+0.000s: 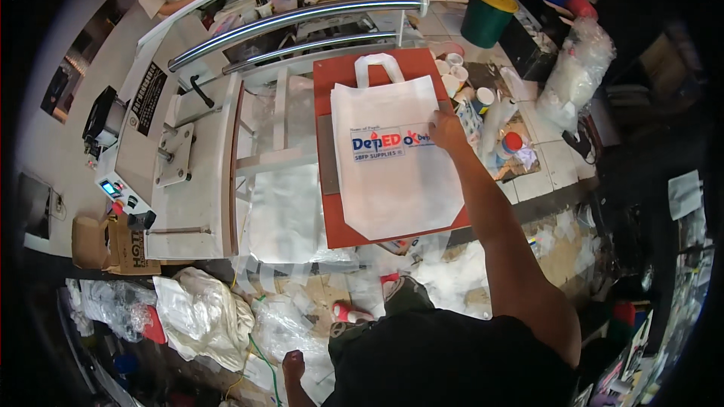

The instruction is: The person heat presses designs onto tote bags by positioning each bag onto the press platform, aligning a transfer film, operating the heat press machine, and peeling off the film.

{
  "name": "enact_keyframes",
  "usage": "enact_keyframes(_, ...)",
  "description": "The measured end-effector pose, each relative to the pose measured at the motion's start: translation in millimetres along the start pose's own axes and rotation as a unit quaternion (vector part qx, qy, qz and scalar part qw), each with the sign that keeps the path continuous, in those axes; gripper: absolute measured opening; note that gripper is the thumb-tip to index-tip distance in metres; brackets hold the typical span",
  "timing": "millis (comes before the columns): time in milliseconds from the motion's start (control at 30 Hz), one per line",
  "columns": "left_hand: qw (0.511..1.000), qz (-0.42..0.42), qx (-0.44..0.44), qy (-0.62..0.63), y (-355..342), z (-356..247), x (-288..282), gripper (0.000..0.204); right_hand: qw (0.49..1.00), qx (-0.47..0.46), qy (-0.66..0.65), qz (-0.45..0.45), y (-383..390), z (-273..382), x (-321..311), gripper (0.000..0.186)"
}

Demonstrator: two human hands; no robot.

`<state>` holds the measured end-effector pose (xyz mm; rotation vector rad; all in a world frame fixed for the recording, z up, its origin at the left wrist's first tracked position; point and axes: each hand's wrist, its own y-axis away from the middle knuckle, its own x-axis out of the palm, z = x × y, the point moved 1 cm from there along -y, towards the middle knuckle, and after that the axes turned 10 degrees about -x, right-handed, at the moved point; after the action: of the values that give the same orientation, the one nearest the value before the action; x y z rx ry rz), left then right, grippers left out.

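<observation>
At the lower edge, the left hand [293, 365] hangs low, well apart from the bag; whether its grip is apart or together cannot be determined. The white sack [200, 316] lies to its upper left. Ahead, the red board [329, 230] carries the white bag [396, 196], which lies flat with its handle [363, 69] at the far end and the blue-and-red print [377, 145] facing up. The right hand [446, 132] touches the bag's right edge, beside the print; whether its grip is clamped on the fabric cannot be determined. The press machine [170, 203] stands left of the board, with the control panel [117, 192] on its outer side. Beyond the right hand are the cups [458, 73] and, farther away, the green bucket [481, 26].
</observation>
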<state>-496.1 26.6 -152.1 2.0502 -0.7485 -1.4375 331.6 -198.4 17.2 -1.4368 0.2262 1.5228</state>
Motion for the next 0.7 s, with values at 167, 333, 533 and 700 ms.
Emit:
enact_keyframes(167, 0.995, -0.046, 0.055, -0.065, 16, 10, 0, 0.024, 0.996, 0.031, -0.042, 0.069, -6, -12, 9, 0.017)
enact_keyframes(333, 0.997, 0.056, -0.031, -0.04, 20, 8, 0, 0.02, 0.993, 0.101, -0.056, 0.039, -8, 2, -8, 0.008)
enact_keyframes(533, 0.982, 0.066, 0.056, -0.17, 0, -3, 5, 0.015, 0.963, -0.135, -0.178, 0.148, 92, 153, -38, 0.015)
enact_keyframes(700, 0.994, 0.013, 0.076, -0.075, -24, -2, 7, 0.02, 0.709, -0.2, -0.406, 0.541, 241, 259, -20, 0.012)
